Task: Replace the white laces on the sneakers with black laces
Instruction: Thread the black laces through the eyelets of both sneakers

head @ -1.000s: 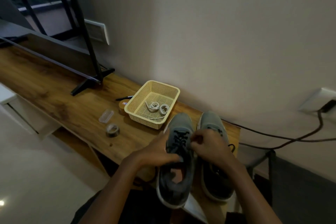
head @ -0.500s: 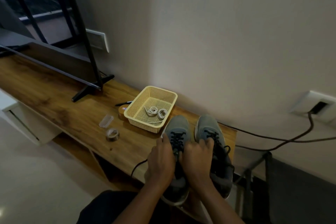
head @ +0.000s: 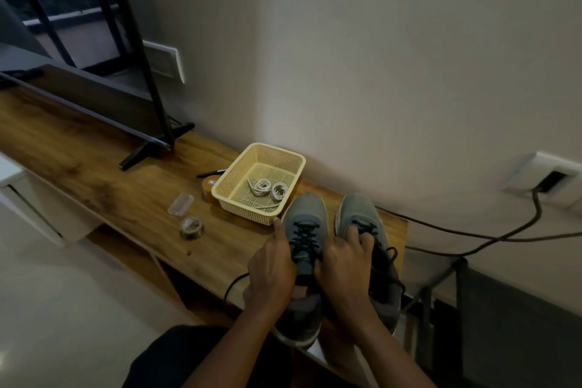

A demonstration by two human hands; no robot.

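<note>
Two grey sneakers are seen side by side on a wooden shelf point(head: 94, 167), toes toward a pale wall. Black laces point(head: 304, 235) are threaded through both. The white laces point(head: 267, 187) lie coiled in a yellow mesh basket point(head: 242, 208), just beside the toe of the left sneaker point(head: 307, 211).

The left sneaker is held at its outer side by the left hand point(head: 271, 268): the fingers are wrapped round the upper near the collar, and one finger is stretched straight along the side toward the basket. The right hand point(head: 343, 264) is placed between the shoes, its fingers bent over the lacing of the right sneaker point(head: 356, 208). In the dim light it cannot be told whether a lace is pinched or only touched.

A loose black lace end point(head: 236, 282) hangs over the shelf's front edge.

The sneakers are judged to be light, with soft mesh uppers that give under pressure and firmer soles; a steady hold is best taken at the heel or collar. The laces are judged limp and thin, best pinched close to the stiff tips or just above an eyelet, so that tension can be evened along the rows.

A roll of tape point(head: 192, 227), a clear plastic case point(head: 180, 204) and a pen point(head: 211, 172) lie left of the basket. A dark cable point(head: 472, 233) runs from a wall socket point(head: 544, 179).
</note>
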